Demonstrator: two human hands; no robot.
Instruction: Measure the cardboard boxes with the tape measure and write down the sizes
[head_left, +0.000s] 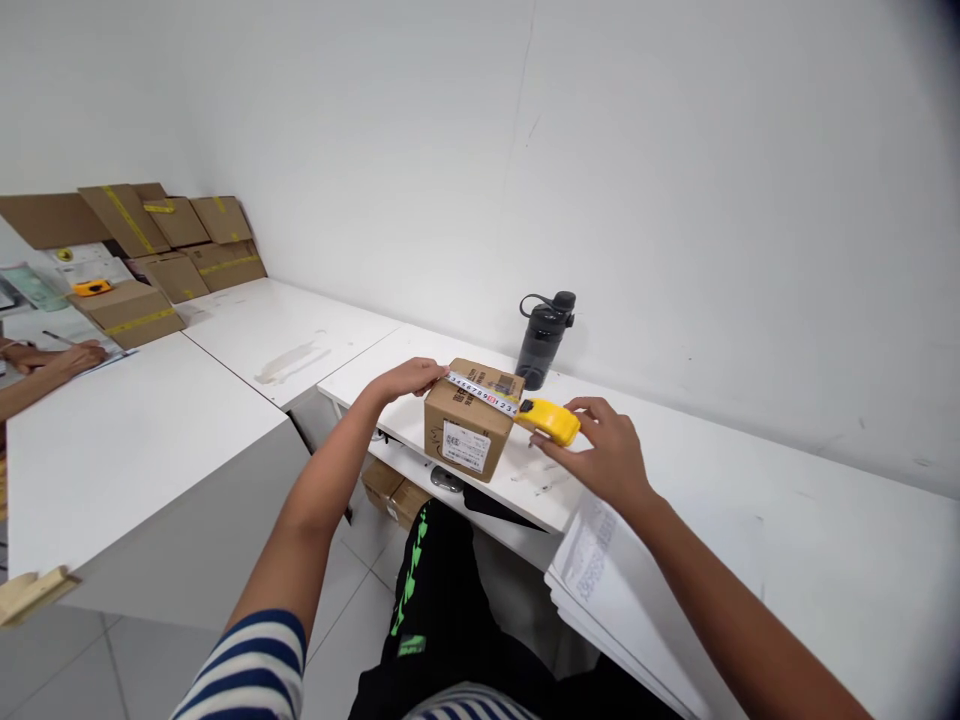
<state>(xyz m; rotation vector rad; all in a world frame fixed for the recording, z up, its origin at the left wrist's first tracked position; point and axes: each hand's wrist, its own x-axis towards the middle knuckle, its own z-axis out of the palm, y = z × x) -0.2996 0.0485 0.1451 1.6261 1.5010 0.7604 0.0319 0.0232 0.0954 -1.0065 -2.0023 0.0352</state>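
A small cardboard box (465, 425) with a white label stands on the white desk (750, 500). My left hand (409, 378) rests on the box's top left edge, fingers pressed down on the end of a tape measure's blade (480, 389) stretched across the top. My right hand (604, 450) grips the yellow tape measure case (551, 420) just right of the box.
A dark drinking bottle (544, 340) stands behind the box near the wall. Printed papers (607, 580) lie at the desk's front edge. More cardboard boxes (161, 255) pile up at far left, where another person's hand (71, 357) holds a pen. Boxes (394, 490) sit under the desk.
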